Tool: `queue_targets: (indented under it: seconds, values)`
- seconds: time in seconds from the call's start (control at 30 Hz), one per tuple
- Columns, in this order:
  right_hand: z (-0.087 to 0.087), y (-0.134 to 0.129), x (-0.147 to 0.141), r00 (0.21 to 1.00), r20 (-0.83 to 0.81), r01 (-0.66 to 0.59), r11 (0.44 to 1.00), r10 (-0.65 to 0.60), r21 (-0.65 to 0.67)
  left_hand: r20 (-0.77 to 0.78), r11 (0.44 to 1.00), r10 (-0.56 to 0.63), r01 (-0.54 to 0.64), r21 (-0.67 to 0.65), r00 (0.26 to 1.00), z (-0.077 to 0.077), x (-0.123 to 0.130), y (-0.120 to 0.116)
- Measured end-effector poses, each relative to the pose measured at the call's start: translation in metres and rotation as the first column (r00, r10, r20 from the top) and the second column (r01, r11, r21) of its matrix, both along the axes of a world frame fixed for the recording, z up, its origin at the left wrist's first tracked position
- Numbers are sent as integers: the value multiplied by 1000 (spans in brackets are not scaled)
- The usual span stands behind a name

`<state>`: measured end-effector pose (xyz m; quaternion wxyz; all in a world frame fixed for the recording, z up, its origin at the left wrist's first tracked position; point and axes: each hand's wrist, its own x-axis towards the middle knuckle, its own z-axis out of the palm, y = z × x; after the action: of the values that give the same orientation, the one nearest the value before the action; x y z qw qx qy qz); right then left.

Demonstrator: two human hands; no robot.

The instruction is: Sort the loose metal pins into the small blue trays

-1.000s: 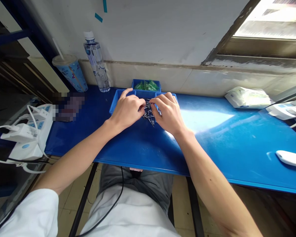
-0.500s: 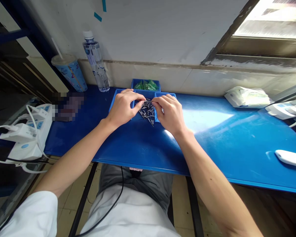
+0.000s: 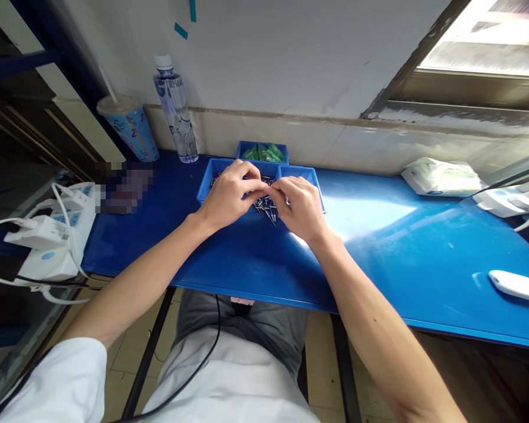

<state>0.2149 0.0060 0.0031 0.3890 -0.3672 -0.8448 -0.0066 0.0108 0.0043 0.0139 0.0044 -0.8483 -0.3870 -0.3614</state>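
My left hand (image 3: 231,194) and my right hand (image 3: 300,207) meet fingertip to fingertip above a pile of thin dark-and-silver pins (image 3: 268,214) that look like blind rivets. Each thumb and forefinger is closed in a pinch; whatever lies between the tips is too small and hidden to make out. Under my left hand stands a blue bin (image 3: 203,187) with more such pins in it. A second blue bin (image 3: 312,173) sits behind my right hand, its inside mostly covered by the fingers.
Behind these, a small blue bin (image 3: 240,154) holds green packets (image 3: 264,153). A water bottle (image 3: 176,114) and a patterned cup with a straw (image 3: 130,132) stand at the back left. Power strips (image 3: 62,235) lie left; a wipes pack (image 3: 441,176) and a white device (image 3: 516,285) lie right.
My hands have come together: the fingertips, apart over the pile before, now touch. The right hand has moved slightly left and nearer to me, showing more of the right bin.
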Motion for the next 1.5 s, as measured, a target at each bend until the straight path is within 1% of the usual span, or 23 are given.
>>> queue_targets:
  seconds: [0.07,0.17,0.27,0.4,0.5,0.6,0.8,1.13,1.37,1.5]
  values:
    - [0,0,0,1000,-18,-21,1000,21,-4,14,1000,17,-17,-4,1000,0,1,-1]
    - [-1,1,2,998,-54,-31,999,30,-25,53,1000,4,-4,-6,999,-1,2,-3]
    - [0,2,2,996,-82,-21,999,18,-30,98,1000,-4,2,18,995,0,2,-5]
    - [1,2,2,997,-72,-11,1000,11,0,147,999,11,-18,46,989,1,3,-6]
    - [1,3,2,995,-93,-32,999,33,15,167,997,-11,-1,74,986,0,3,-5]
    - [-2,4,3,990,-133,-50,999,49,-1,192,995,-25,7,96,981,-2,4,-4]
    - [-5,3,3,987,-152,-63,997,56,-38,155,998,33,-41,49,987,0,3,-4]
    - [-5,2,1,987,-135,-87,996,87,0,114,1000,28,-28,-6,993,1,3,-5]
    - [0,2,4,987,-153,-46,998,54,52,94,999,33,-35,25,995,3,-1,-2]
    - [-1,4,5,979,-202,-7,998,18,58,96,999,31,-35,39,995,5,-3,-1]
